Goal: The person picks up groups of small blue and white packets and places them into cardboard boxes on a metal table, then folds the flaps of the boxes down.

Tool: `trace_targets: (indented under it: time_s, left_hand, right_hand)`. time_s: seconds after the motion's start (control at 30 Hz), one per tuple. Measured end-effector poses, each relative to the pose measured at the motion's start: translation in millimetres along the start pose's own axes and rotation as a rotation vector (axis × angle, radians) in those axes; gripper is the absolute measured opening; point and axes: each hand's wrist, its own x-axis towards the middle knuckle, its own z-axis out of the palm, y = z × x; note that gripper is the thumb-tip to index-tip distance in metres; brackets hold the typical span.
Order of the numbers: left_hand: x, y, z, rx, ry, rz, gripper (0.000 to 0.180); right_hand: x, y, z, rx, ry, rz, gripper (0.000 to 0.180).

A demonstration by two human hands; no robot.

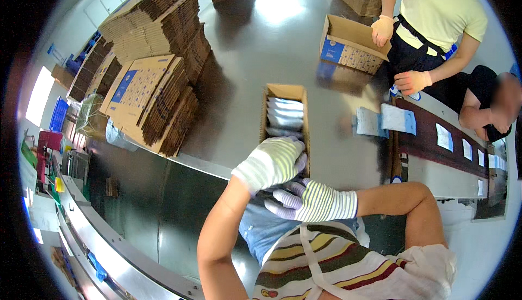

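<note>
A narrow cardboard box (307,137) stands open on the metal table in front of me, with several silvery-white packets (285,113) upright in a row inside. My left hand (272,161), in a striped knit glove, bends over the near end of the box. Its fingers curl down there, and whatever they hold is hidden. Just below and to the right, my right hand (315,201) wears a matching glove. Its fingers stretch leftward, somewhat apart, by the box's near end, with nothing visible in them.
Flattened cartons (147,88) are stacked high at the left of the table (239,72). A co-worker's gloved hand (383,30) is at a larger open carton (353,50). White-blue packets (398,119) lie at the right, by a dark conveyor belt (427,131), where another person sits.
</note>
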Motion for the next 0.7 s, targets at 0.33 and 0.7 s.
trace_targets:
  time_s: [0.33,0.7]
  left_hand:
    - [-74.3,-17.1,-29.0,0.322,0.502,-0.188,0.036]
    - [-75.4,-136.2,-116.5,1.008,0.5,-0.386,0.051]
  right_hand:
    - [70.0,264.8,64.4,-0.702,-0.328,0.614,0.072]
    - [-35.1,107.4,131.7,0.058,-0.348,0.797,0.066]
